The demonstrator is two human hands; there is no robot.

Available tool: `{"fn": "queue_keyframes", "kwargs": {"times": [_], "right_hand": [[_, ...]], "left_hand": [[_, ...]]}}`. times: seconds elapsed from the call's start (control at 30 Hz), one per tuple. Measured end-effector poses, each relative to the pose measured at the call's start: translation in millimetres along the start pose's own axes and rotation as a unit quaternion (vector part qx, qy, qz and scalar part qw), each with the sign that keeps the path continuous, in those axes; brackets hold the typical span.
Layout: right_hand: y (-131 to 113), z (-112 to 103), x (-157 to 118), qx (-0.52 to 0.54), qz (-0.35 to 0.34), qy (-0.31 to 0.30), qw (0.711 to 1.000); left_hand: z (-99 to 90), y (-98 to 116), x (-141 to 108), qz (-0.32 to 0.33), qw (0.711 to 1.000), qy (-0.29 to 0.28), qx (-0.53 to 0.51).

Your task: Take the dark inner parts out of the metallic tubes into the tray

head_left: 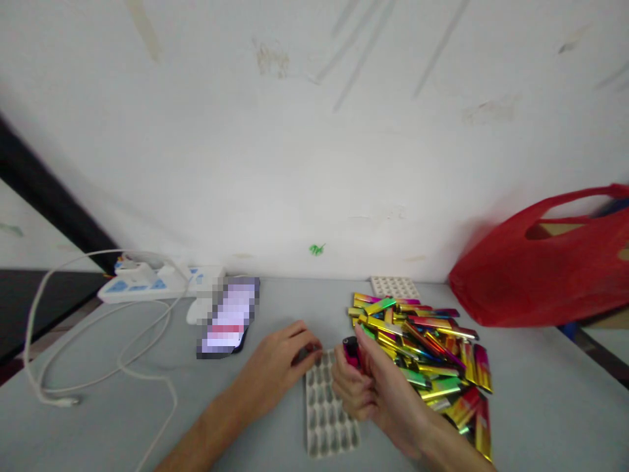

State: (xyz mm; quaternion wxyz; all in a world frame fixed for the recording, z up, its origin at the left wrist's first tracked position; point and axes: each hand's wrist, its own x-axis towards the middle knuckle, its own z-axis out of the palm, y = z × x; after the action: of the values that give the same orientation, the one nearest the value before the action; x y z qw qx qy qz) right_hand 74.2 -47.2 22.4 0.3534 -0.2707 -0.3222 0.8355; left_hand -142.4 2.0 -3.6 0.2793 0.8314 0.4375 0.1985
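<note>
In the head view, my right hand [361, 380] is wrapped round a lighter [350, 351] with a dark top and a pinkish-red body, held over the right side of a pale tray. The tray [331, 419] has rows of oval hollows and lies flat on the grey table. At the tray's top left corner is my left hand [289, 354], its fingers curled with thumb and index near each other; whether anything small sits between them is hidden. Shiny, multicoloured lighters [427, 347] lie in a loose pile to the right of my right hand.
A second pale tray [394, 287] lies by the wall behind the pile. At the right stands a red bag [540, 262]. On the left are a phone [228, 318], a white power strip [162, 282] and a looped white cable [120, 360] on the grey table [275, 432].
</note>
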Motion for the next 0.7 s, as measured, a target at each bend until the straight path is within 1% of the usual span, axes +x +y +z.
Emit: {"fn": "queue_keyframes", "kwargs": {"times": [0.1,0.17,0.3,0.43,0.57,0.7], "right_hand": [[6.3,-4.0,-2.3,0.027,-0.017,-0.014,0.999],[9.0,-3.4,-3.0,0.052,-0.019,-0.011,0.998],[14.5,0.3,-2.1,0.081,-0.002,0.013,0.997],[19.2,1.6,-1.0,0.101,0.013,0.007,0.995],[16.3,0.2,-0.4,0.091,0.0,0.012,0.996],[8.9,1.5,-0.4,0.062,0.012,0.035,0.997]], "left_hand": [[1.5,-2.1,-0.4,0.002,1.0,0.001,0.003],[2.5,-3.4,-1.2,0.005,1.0,0.002,0.006],[3.3,-4.7,-2.4,0.014,1.0,0.002,0.009],[3.2,-4.4,-2.0,0.009,1.0,0.0,0.009],[3.7,-5.3,-1.8,0.011,1.0,0.0,0.007],[4.0,-5.4,-2.2,0.013,1.0,0.003,0.008]]}}
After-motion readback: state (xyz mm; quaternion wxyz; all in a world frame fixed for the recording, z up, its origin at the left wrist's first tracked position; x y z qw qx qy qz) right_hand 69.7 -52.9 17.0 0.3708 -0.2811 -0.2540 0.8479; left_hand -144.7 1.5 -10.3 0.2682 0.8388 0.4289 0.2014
